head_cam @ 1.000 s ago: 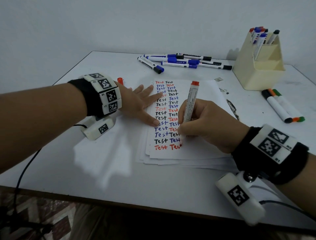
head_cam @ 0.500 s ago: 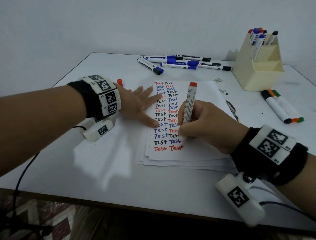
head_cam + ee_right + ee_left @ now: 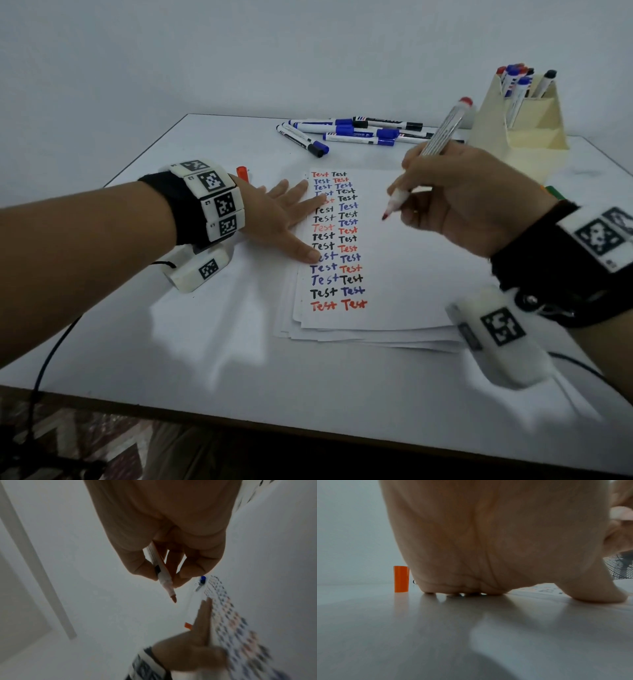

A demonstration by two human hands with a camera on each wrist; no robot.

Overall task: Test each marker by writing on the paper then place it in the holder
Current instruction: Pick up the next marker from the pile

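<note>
Right hand (image 3: 476, 202) is up off the page, fingers curled and pinching an uncapped red marker (image 3: 436, 147) low on the barrel — tip pointing down-left, clear of the paper (image 3: 404, 274), back end tilted toward the cream holder (image 3: 520, 137). Left hand (image 3: 277, 219) lies flat with fingers spread, pressing the left edge of the top sheet, fingertips over the first column of "Test" words. That sheet tops a loose stack on the white surface (image 3: 205, 359).

Just beyond the left wrist stands a small orange-red cap (image 3: 401, 579), upright, beside the heel of the hand. At the back lies a cluster of capped markers (image 3: 349, 132) — five or so, blue and black caps, though they overlap and the right hand covers the near end. The holder sits far right with about five markers (image 3: 520, 85) standing in its tall rear compartment. A green marker end (image 3: 555, 192) peeks out behind the right wrist. Two columns of writing, fifteen rows, in red, blue and black.
</note>
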